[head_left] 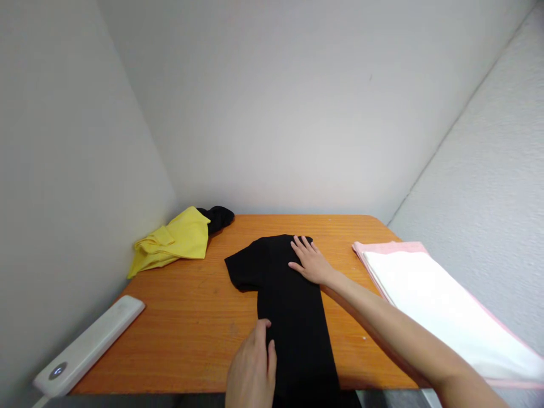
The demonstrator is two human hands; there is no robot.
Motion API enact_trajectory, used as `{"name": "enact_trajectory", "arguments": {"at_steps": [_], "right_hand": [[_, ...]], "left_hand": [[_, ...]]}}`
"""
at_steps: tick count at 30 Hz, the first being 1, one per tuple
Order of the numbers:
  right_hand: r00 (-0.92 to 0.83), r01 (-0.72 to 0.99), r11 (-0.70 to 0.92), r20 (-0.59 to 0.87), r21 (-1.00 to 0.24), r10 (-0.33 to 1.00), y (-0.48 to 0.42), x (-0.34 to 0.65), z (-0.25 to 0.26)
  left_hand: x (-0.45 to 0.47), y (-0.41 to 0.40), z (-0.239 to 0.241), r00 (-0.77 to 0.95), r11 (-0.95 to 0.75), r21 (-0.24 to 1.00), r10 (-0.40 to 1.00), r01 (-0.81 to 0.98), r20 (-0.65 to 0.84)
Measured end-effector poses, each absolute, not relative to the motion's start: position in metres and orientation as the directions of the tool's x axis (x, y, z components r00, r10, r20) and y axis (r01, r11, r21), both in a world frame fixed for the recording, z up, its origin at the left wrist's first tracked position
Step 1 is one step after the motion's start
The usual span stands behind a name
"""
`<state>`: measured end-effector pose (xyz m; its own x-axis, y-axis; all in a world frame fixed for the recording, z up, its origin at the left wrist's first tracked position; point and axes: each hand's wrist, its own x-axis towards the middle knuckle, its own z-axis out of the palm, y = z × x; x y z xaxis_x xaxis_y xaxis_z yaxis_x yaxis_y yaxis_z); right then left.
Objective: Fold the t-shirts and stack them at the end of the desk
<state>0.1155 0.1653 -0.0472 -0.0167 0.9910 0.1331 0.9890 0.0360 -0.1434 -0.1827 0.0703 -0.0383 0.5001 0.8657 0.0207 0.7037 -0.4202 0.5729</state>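
Observation:
A black short-sleeved shirt (293, 317), folded lengthwise, lies on the wooden table with one sleeve out to the left. Its lower end hangs past the front edge. My right hand (309, 262) rests flat near the shirt's top right, fingers spread, holding nothing. At the shirt's lower left side is my left hand (254, 365), with the index finger and thumb reaching over the black cloth's edge. A gap shows between that finger and thumb; the other fingers are hidden, and I see no cloth pinched.
Yellow cloth (182, 235) and a black bundle (219, 218) lie at the back left. A white device (91, 345) with a cable is along the left edge of the table (187, 328). White and pink folded cloths (425, 294) lie on the right. Walls stand around.

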Motion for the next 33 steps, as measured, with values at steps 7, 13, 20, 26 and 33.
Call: {"name": "enact_trajectory", "arguments": {"at_steps": [7,13,20,26,33], "right_hand": [[0.031,0.992,-0.02,0.09,-0.122,0.995,0.184,0.129,-0.044],[-0.211,0.939,0.21,0.028,-0.273,0.977,0.19,0.084,-0.017],[-0.129,0.911,0.017,-0.244,-0.412,0.961,0.204,0.07,-0.012],[-0.147,0.896,0.022,-0.25,-0.444,0.957,0.205,0.074,-0.021],[-0.173,0.9,0.036,-0.278,-0.435,0.945,0.207,0.075,-0.023]], "left_hand": [[-0.165,0.063,-0.034,0.592,-0.49,0.533,0.805,0.689,-0.025],[-0.164,0.127,0.01,0.412,-0.436,0.429,0.898,0.791,0.152],[-0.14,0.26,0.007,0.348,-0.341,0.297,0.937,0.892,0.028],[-0.129,0.306,-0.012,0.306,-0.256,0.373,0.949,0.892,-0.082],[-0.139,0.318,-0.019,0.412,-0.196,0.634,0.886,0.749,-0.213]]}}
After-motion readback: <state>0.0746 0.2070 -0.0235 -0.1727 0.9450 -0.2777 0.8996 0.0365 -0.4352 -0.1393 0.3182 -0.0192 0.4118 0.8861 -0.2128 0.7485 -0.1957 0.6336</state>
